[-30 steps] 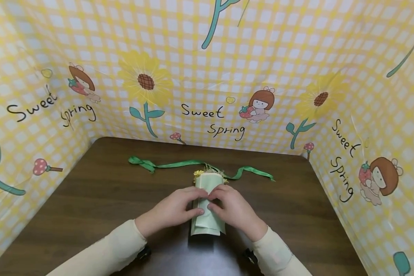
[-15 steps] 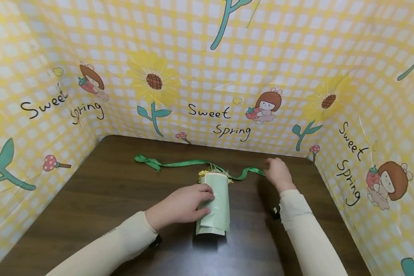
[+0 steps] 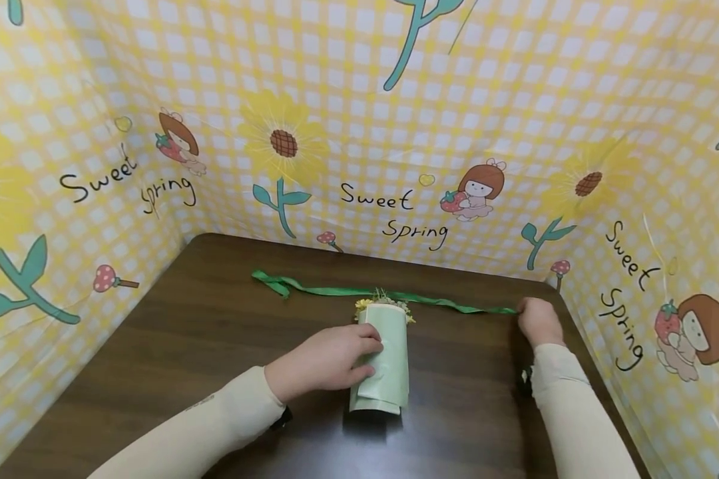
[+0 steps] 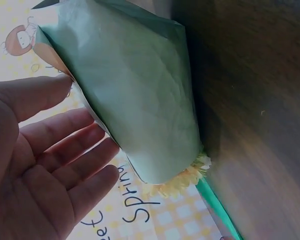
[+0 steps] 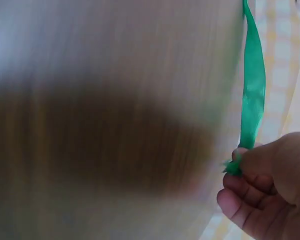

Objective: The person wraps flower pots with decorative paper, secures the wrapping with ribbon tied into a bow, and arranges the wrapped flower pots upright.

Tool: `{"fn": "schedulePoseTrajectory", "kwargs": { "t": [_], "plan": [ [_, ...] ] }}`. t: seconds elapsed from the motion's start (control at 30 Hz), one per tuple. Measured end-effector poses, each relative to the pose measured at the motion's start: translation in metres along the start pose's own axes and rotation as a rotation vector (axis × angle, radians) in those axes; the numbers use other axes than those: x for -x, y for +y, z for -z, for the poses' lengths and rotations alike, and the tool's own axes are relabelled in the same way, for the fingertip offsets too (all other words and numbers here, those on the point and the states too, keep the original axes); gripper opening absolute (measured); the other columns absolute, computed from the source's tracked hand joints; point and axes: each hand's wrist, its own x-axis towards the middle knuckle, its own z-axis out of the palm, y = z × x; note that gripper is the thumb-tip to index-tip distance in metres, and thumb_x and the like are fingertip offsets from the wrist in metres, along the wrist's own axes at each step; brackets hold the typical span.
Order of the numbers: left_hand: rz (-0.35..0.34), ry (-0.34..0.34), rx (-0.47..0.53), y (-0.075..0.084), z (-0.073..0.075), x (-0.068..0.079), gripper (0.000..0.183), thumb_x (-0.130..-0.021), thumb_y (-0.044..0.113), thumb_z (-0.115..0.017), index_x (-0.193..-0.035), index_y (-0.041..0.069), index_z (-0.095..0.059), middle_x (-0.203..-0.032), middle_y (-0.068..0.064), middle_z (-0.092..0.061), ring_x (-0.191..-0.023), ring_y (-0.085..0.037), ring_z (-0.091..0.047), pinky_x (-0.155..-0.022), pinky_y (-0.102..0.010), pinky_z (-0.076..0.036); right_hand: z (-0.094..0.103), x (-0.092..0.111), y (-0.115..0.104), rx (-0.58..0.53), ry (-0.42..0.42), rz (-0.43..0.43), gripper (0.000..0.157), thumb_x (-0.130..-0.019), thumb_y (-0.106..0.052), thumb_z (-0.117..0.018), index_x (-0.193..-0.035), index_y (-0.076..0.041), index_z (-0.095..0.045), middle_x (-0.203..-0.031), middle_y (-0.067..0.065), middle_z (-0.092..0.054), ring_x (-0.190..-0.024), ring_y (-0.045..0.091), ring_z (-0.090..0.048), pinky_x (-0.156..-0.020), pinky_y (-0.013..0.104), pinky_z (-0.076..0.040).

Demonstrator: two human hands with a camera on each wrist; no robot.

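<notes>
A bouquet wrapped in pale green paper (image 3: 389, 359) lies on the brown table, yellow flowers (image 3: 363, 305) peeking out at its far end. My left hand (image 3: 329, 357) rests on the wrap's top; in the left wrist view the thumb and fairly straight fingertips touch the paper's edge (image 4: 135, 95). Behind the flowers a green ribbon (image 3: 329, 291) stretches across the table, partly hidden near the bouquet. At the far right, my right hand (image 3: 540, 322) pinches the ribbon's end, its frayed tip poking out between thumb and fingers in the right wrist view (image 5: 270, 185).
The dark wooden table (image 3: 174, 346) is enclosed by a yellow checked cloth (image 3: 311, 66) printed with sunflowers and "Sweet Spring". At the ribbon's left end (image 3: 269, 282) it doubles back in a fold.
My right hand has left the bouquet, reached to the ribbon's right end and drawn it rightward, so the wavy ribbon is now straighter. My left hand stays on the wrap.
</notes>
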Motion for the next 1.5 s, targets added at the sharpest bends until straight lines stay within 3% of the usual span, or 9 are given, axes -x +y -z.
{"fn": "schedulePoseTrajectory", "kwargs": {
  "t": [0.17,0.3,0.5,0.63,0.77,0.97,1.1,1.27,1.5],
  "plan": [
    [0.007,-0.006,0.022,0.000,0.002,-0.002,0.038,-0.094,0.035,-0.074,-0.125,0.013,-0.072,-0.127,0.000,-0.064,-0.110,-0.016,-0.066,-0.091,-0.032,-0.056,0.016,0.011,0.030,0.049,-0.054,-0.056,0.032,-0.090,0.003,-0.052,-0.117,0.007,-0.069,-0.117,0.032,-0.067,-0.104,0.052,-0.062,-0.084,0.061,-0.053],
    [0.027,-0.017,0.047,0.000,0.003,-0.002,0.039,-0.095,0.036,-0.073,-0.126,0.013,-0.071,-0.129,0.001,-0.063,-0.112,-0.016,-0.065,-0.093,-0.033,-0.055,0.019,0.018,0.015,0.100,-0.036,-0.029,0.033,-0.092,-0.001,-0.053,-0.122,0.010,-0.063,-0.116,0.037,-0.061,-0.102,0.056,-0.059,-0.080,0.063,-0.052],
    [0.086,-0.006,0.145,-0.001,0.000,-0.001,0.035,-0.098,0.034,-0.070,-0.126,0.014,-0.073,-0.129,0.002,-0.063,-0.115,-0.015,-0.063,-0.095,-0.034,-0.055,0.010,0.051,-0.086,-0.102,0.096,0.127,0.039,-0.103,-0.023,-0.057,-0.131,0.005,-0.061,-0.124,0.031,-0.062,-0.110,0.048,-0.061,-0.089,0.061,-0.051],
    [0.133,0.051,0.239,-0.002,-0.005,-0.002,0.029,-0.098,0.030,-0.070,-0.121,0.013,-0.075,-0.126,0.002,-0.065,-0.116,-0.015,-0.062,-0.097,-0.035,-0.054,-0.002,0.092,-0.164,-0.322,-0.052,0.176,0.047,-0.103,-0.046,-0.059,-0.124,-0.005,-0.069,-0.117,0.013,-0.072,-0.107,0.030,-0.068,-0.090,0.050,-0.054],
    [0.170,0.111,0.341,-0.005,-0.012,-0.002,0.026,-0.096,0.027,-0.074,-0.118,0.013,-0.076,-0.124,0.002,-0.066,-0.116,-0.015,-0.061,-0.098,-0.036,-0.053,-0.019,0.120,-0.206,-0.387,-0.267,0.142,0.062,-0.096,-0.066,-0.057,-0.114,-0.009,-0.073,-0.104,0.004,-0.073,-0.091,0.019,-0.067,-0.078,0.040,-0.055],
    [0.265,0.150,0.488,-0.008,-0.023,0.001,0.027,-0.092,0.026,-0.079,-0.116,0.014,-0.074,-0.126,-0.001,-0.064,-0.121,-0.022,-0.057,-0.101,-0.042,-0.050,-0.042,0.131,-0.216,-0.609,-0.444,0.048,0.059,-0.092,-0.061,-0.067,-0.100,-0.003,-0.071,-0.088,0.008,-0.069,-0.073,0.019,-0.066,-0.066,0.039,-0.058],
    [0.498,0.129,0.679,-0.012,-0.027,0.001,0.052,-0.084,0.032,-0.086,-0.123,0.006,-0.064,-0.125,-0.010,-0.058,-0.115,-0.028,-0.056,-0.094,-0.044,-0.051,-0.050,0.130,-0.214,-0.754,-0.460,-0.008,0.057,-0.090,-0.056,-0.072,-0.098,0.001,-0.070,-0.088,0.010,-0.071,-0.073,0.019,-0.069,-0.069,0.042,-0.061],
    [0.770,-0.016,0.996,-0.021,-0.035,0.001,0.078,-0.082,0.040,-0.087,-0.132,-0.007,-0.051,-0.117,-0.017,-0.062,-0.100,-0.027,-0.065,-0.081,-0.044,-0.058,-0.058,0.132,-0.213,-0.856,-0.439,-0.057,0.058,-0.090,-0.052,-0.075,-0.102,0.004,-0.070,-0.090,0.011,-0.072,-0.074,0.019,-0.070,-0.069,0.040,-0.061],
    [0.787,-0.137,1.259,-0.023,-0.046,0.002,0.059,-0.091,0.040,-0.078,-0.118,-0.009,-0.060,-0.104,-0.017,-0.070,-0.088,-0.027,-0.072,-0.080,-0.045,-0.061,-0.064,0.138,-0.208,-1.000,-0.455,-0.115,0.062,-0.093,-0.051,-0.073,-0.112,0.007,-0.068,-0.089,0.009,-0.074,-0.076,0.017,-0.072,-0.073,0.038,-0.061]
  ]
}}
